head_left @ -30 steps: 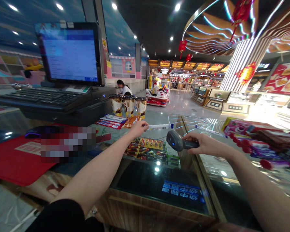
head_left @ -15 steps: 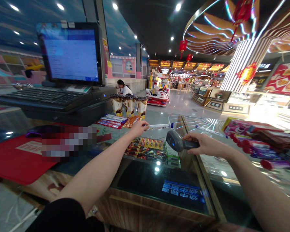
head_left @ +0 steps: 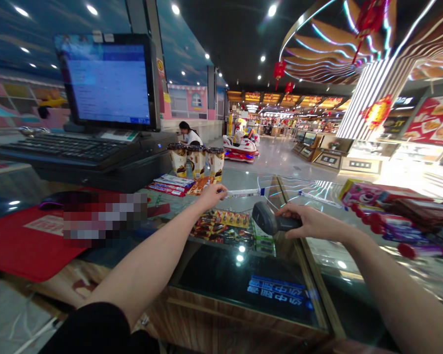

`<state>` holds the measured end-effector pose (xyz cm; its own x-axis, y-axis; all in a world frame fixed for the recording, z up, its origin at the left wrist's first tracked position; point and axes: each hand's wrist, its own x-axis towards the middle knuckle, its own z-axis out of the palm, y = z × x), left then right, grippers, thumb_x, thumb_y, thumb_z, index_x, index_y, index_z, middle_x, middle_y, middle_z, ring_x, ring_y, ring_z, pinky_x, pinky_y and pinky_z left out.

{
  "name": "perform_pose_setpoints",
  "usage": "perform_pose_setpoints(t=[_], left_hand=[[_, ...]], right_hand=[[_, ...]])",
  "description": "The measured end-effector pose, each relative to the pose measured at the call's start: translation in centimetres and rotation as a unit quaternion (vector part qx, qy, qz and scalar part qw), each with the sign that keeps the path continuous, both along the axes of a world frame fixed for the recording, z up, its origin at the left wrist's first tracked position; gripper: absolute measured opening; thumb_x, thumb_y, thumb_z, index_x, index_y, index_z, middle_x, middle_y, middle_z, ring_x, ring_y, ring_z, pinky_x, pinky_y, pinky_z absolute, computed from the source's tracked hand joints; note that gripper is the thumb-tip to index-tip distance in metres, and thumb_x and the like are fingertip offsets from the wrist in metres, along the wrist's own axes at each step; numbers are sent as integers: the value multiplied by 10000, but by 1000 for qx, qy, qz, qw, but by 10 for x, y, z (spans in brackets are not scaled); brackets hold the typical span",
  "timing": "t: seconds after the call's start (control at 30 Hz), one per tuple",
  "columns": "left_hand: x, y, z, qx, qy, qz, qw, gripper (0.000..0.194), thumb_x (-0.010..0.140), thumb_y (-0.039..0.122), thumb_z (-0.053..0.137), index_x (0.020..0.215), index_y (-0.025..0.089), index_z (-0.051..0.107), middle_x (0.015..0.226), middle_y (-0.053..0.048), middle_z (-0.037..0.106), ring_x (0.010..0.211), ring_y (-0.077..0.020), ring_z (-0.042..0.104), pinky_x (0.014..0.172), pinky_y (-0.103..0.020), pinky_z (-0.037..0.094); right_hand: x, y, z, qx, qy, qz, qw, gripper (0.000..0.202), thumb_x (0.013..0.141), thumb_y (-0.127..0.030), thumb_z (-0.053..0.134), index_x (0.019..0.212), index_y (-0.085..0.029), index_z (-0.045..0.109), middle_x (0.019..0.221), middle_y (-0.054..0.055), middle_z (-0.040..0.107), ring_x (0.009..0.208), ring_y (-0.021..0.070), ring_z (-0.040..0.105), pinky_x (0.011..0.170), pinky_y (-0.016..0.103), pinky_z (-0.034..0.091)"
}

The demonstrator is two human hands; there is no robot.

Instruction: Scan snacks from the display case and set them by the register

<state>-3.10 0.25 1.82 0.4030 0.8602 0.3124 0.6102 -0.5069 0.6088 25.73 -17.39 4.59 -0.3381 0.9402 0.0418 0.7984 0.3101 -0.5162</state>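
Note:
Pinched between the fingers of my left hand (head_left: 211, 196) is one end of a slim clear tube with blue ends (head_left: 243, 193), which points right above the glass counter (head_left: 203, 263). My right hand (head_left: 312, 222) is wrapped around the handle of a dark grey barcode scanner (head_left: 265, 218). The scanner's head is just below and right of the tube's far end, apart from it. Another slim clear tube (head_left: 319, 199) lies on the glass beyond my right hand. Close behind my left hand are an orange packet (head_left: 200, 186) and red and blue Mentos packs (head_left: 172, 185).
Three lidded cups (head_left: 197, 163) stand behind the packs. To the left are a monitor (head_left: 109, 86), a keyboard (head_left: 64, 147) and a red mat (head_left: 11, 241). Boxes and purple packs (head_left: 402, 231) lie at the right. A seated person (head_left: 189, 134) is beyond the counter.
The scanner in my right hand has tilted a little, its head shifting slightly left, and its blue light no longer shows. My left hand and the tube look unmoved.

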Motion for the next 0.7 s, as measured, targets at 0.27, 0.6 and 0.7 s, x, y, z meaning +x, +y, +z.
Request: perform_pose_setpoints(t=[0.27, 0.6, 0.7], left_hand=[[0, 0, 0, 0, -2, -8, 1000, 230, 779, 287, 577, 883, 146, 726, 672, -20, 693, 639, -156, 629, 684, -264, 468], [1, 2, -1, 5, -3, -14, 1000, 219, 781, 293, 571, 873, 158, 717, 672, -12, 691, 641, -158, 635, 688, -269, 476], [2, 3, -3, 4, -2, -22, 1000, 225, 777, 293, 569, 881, 157, 714, 681, -16, 694, 661, -161, 643, 677, -266, 471]], right_hand=[[2, 5, -11, -17, -5, 5, 1000, 508, 662, -367, 758, 1097, -202, 554, 883, 14, 619, 787, 176, 576, 671, 272, 417], [3, 7, -2, 11, 70, -62, 996, 410, 925, -509, 415, 1128, -219, 620, 1035, 56, 678, 952, 231, 611, 857, 377, 464], [10, 21, -13, 73, 55, -108, 990, 328, 908, -390, 456, 1128, -220, 631, 1069, 61, 694, 978, 243, 620, 893, 399, 463]])
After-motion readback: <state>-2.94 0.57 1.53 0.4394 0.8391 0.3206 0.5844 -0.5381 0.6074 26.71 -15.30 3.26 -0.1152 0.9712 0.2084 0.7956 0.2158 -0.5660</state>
